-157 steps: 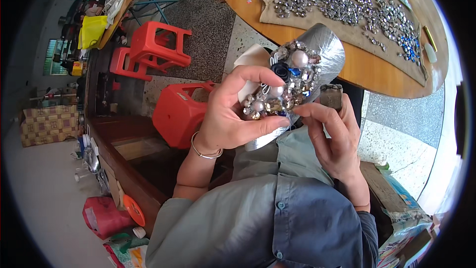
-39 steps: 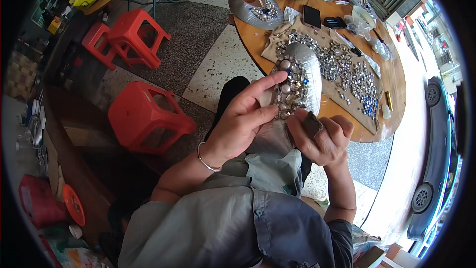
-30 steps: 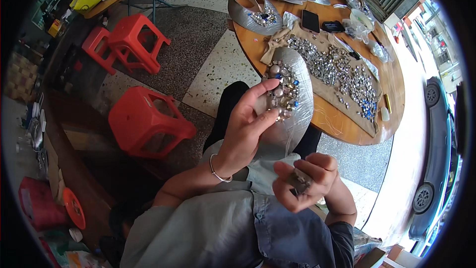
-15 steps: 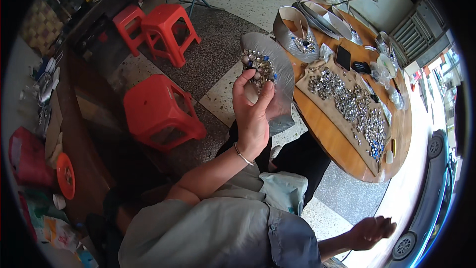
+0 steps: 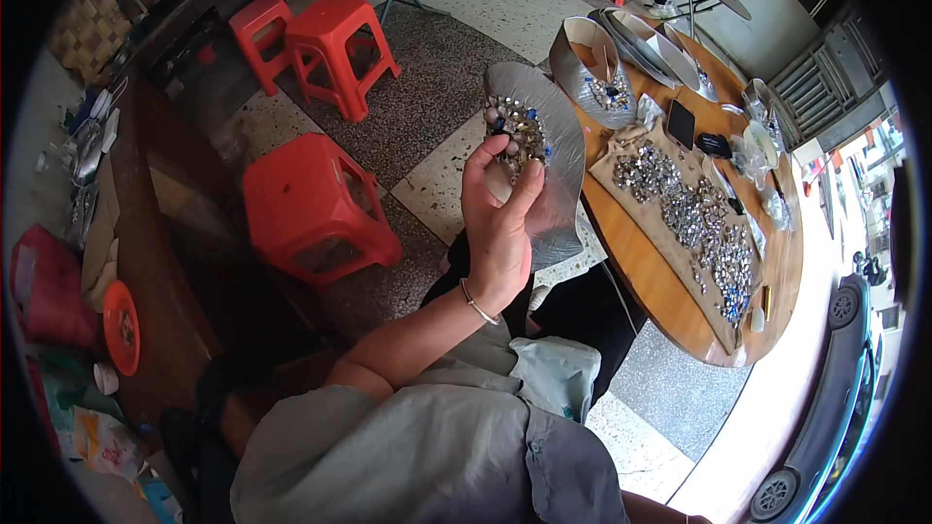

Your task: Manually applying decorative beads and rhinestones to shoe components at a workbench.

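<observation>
My left hand is raised in front of me, closed on a curved silver sheet piece. On that piece sits a cluster of clear, pale and blue gemstones. The thumb and a bent finger press at the cluster's near edge; the other fingers are hidden behind the piece. Of my right arm only a strip of forearm shows at the lower edge, and the hand is out of the picture. A tan cloth on the table to the right carries many loose silver and blue gemstones.
The round wooden table also bears similar silver pieces, a phone and plastic bags. Red stools stand to the left. Farther off, a person sits by another table. A car is outside at right.
My right hand, a loose fist at the lower right, has gone out of the picture downward. The left hand still holds the silver piece; the view has shifted slightly.
</observation>
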Demonstrator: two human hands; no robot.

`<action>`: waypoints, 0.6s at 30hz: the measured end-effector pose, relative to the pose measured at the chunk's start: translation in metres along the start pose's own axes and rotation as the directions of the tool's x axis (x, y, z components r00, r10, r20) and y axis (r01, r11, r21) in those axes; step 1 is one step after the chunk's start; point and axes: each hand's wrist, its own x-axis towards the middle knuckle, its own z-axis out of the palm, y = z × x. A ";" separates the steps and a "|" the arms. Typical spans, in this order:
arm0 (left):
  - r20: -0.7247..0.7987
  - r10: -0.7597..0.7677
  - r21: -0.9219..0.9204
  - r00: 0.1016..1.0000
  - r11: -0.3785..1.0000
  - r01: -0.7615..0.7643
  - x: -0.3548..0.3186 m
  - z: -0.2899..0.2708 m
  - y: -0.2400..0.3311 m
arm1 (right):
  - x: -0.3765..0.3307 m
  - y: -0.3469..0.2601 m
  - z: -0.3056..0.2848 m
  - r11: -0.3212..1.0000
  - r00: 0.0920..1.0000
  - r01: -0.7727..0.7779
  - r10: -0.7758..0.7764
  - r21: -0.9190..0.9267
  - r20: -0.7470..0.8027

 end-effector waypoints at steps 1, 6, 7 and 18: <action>0.003 0.003 -0.001 1.000 1.000 -0.003 0.000 0.000 0.000 | 0.001 -0.001 -0.001 1.000 1.000 0.000 0.000 0.002 0.004; 0.007 0.000 0.003 1.000 1.000 0.000 -0.002 0.001 0.000 | 0.006 -0.009 -0.003 1.000 1.000 0.007 -0.007 0.009 0.023; 0.009 -0.003 0.000 1.000 1.000 0.003 -0.002 0.001 -0.001 | 0.007 -0.010 -0.003 1.000 1.000 0.009 -0.010 0.010 0.027; -0.037 -0.067 0.043 0.997 0.997 0.068 -0.001 0.009 0.001 | 0.014 -0.030 -0.014 0.999 0.997 0.023 -0.026 0.041 0.078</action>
